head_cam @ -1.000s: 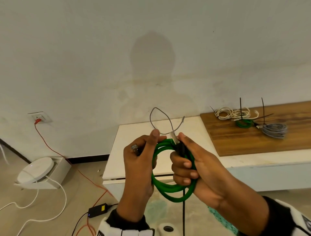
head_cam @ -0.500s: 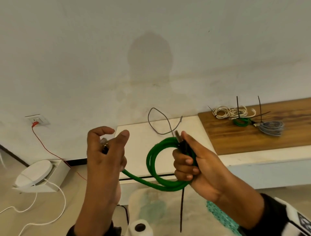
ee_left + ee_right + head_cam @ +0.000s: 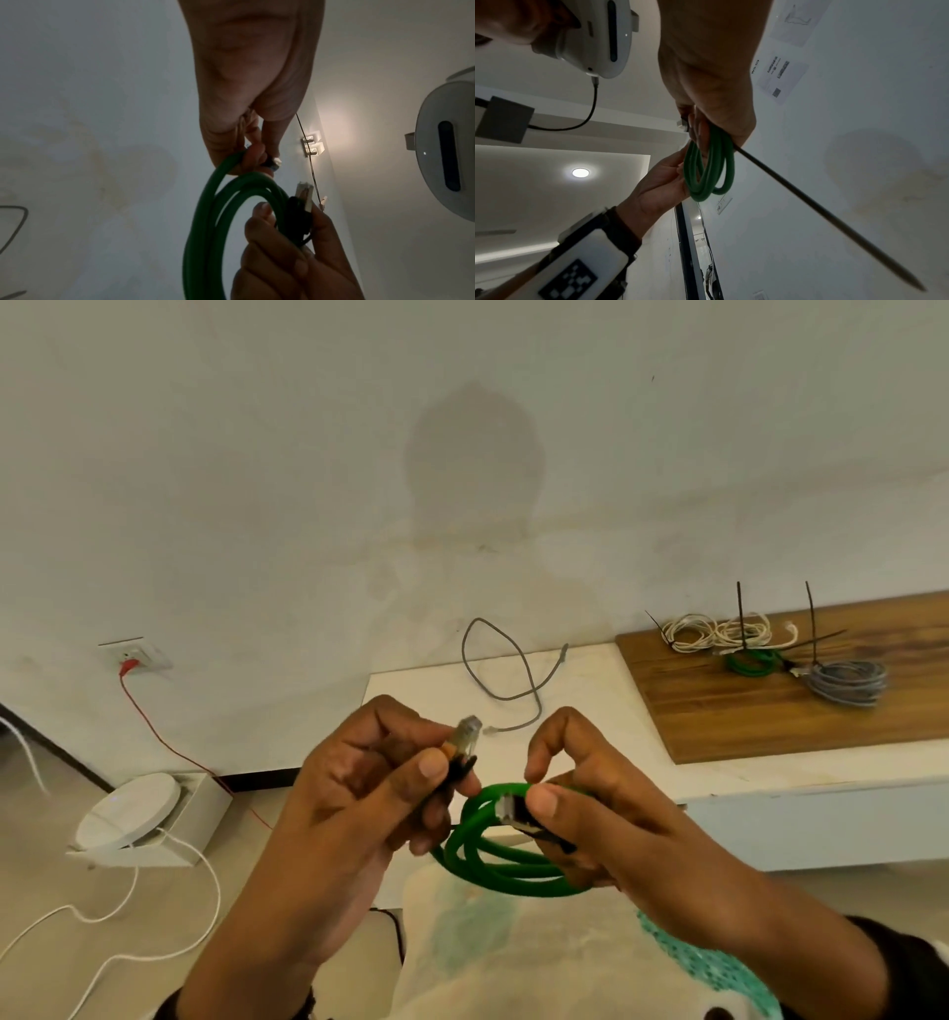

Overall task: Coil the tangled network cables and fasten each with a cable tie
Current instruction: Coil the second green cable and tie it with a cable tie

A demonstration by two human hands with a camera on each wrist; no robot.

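Observation:
A green network cable (image 3: pixel 493 865) hangs in several loops between my hands, above the front of the white table (image 3: pixel 421 695). My left hand (image 3: pixel 436 762) pinches one clear plug (image 3: pixel 468 737) of it, raised beside the coil. My right hand (image 3: pixel 539 796) grips the coil and pins the other plug (image 3: pixel 508 809) under its thumb, together with a black cable tie (image 3: pixel 821 213) that sticks out long and straight. The left wrist view shows the green loops (image 3: pixel 205 223) and the right hand's plug (image 3: pixel 306 194). In the right wrist view the coil (image 3: pixel 708 172) hangs against my left palm (image 3: pixel 664 182).
A loose grey cable (image 3: pixel 513 675) lies on the white table. On the wooden board (image 3: pixel 770 711) at the right lie white (image 3: pixel 714 634), green (image 3: pixel 750 662) and grey (image 3: pixel 847 683) coils with black ties. On the floor at the left are a white device (image 3: pixel 128 809) and wires.
My left hand swung out to the left with the cable's end, then came back to the right hand, laying another loop on the coil. The coil now lies flatter.

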